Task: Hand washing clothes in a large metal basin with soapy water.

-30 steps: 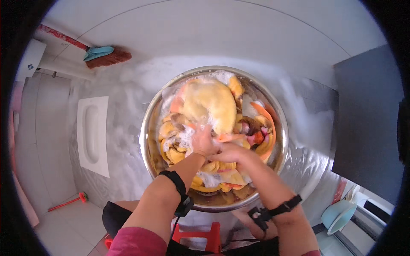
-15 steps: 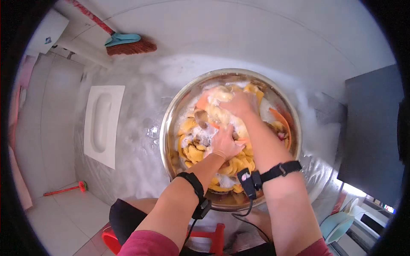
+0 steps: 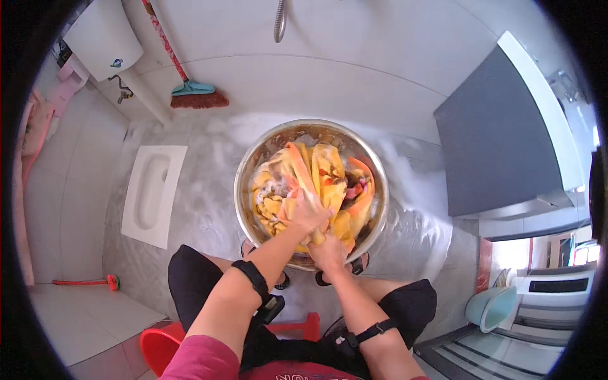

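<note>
A broom (image 3: 197,96) leans at the far wall, a white squat toilet (image 3: 147,196) sits to the left, a grey cabinet (image 3: 506,133) to the right, and a pale green tub (image 3: 497,309) lower right. The forearms cross the near rim of the metal basin (image 3: 278,138), hiding part of it. The left hand (image 3: 310,213) and right hand (image 3: 329,252) come close together, both clenched on yellow cloth (image 3: 332,168), which lies sudsy in the basin, mostly beyond the fingers, with a bunched end between them.
</note>
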`<state>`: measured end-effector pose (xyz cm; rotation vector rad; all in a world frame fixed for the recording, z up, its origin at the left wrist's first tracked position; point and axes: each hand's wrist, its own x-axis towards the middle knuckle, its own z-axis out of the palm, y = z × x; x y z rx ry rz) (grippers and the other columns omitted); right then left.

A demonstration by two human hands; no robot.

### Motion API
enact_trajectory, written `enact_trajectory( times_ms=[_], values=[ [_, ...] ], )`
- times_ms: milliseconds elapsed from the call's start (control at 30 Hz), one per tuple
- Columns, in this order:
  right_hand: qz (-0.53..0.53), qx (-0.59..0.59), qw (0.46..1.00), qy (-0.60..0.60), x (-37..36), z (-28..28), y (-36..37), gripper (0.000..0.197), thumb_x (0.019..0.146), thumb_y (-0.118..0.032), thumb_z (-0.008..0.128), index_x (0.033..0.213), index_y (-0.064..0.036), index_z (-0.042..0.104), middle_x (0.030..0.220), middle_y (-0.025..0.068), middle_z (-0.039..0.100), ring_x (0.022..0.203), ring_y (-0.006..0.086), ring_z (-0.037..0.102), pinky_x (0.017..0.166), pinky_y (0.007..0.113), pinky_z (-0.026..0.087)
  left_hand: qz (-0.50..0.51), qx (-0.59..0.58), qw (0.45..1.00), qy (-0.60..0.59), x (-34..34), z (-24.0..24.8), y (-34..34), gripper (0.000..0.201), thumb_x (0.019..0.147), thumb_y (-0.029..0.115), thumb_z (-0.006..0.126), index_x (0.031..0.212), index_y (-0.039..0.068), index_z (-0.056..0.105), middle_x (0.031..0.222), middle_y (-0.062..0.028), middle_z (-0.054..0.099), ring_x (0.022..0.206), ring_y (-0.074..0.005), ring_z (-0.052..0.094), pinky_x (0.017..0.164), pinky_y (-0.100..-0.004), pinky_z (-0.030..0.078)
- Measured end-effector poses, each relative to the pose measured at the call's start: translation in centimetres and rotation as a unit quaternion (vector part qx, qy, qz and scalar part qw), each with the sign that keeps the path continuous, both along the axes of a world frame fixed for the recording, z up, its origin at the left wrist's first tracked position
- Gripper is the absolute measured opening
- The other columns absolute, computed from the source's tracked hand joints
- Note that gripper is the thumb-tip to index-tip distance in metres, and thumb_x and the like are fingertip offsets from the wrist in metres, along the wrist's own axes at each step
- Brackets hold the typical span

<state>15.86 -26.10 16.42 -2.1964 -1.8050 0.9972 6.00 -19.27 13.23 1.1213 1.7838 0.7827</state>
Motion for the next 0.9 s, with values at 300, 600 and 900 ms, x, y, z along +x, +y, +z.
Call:
enact_trajectory(
  times_ms=[300,600,900],
  values=[
    [0.348,-0.005,0.935,-0.074,0.6,-2.5,0.4,0.03,0.077,-0.03,0.07,0.098,-0.0093,0.075,0.099,0.0142,0.074,0.095,0.0322,0.071,0.086,0.045,0.054,0.028,-0.021,0.993,0.11,-2.8,-3.1,7.1,0.134,0.068,0.033,0.088,0.157,0.007,-0.008,0.147,-0.0346,0.038,0.128,-0.0408,0.053,0.109,-0.039,0.044],
    [0.293,-0.201,0.933,-0.055,-5.1,-10.8,7.4,0.053,0.084,-0.046,0.064,0.12,-0.0076,0.067,0.122,0.0192,0.067,0.119,0.0325,0.062,0.101,0.045,0.046,0.012,-0.146,0.969,0.197,-0.5,-5.3,10.2,0.117,0.078,0.041,0.078,0.157,0.003,0.002,0.158,-0.0337,0.012,0.135,-0.0467,0.042,0.11,-0.0448,0.041],
    [0.342,-0.243,0.907,0.033,-5.9,-13.1,8.6,0.08,0.084,-0.064,0.058,0.144,-0.011,0.051,0.149,0.0181,0.048,0.138,0.035,0.045,0.113,0.043,0.036,0.049,-0.021,0.999,0.001,-3.4,-5.0,9.0,0.076,0.072,0.013,0.081,0.135,0.008,0.039,0.128,-0.0249,0.059,0.116,-0.0426,0.058,0.098,-0.0468,0.046]
  ],
)
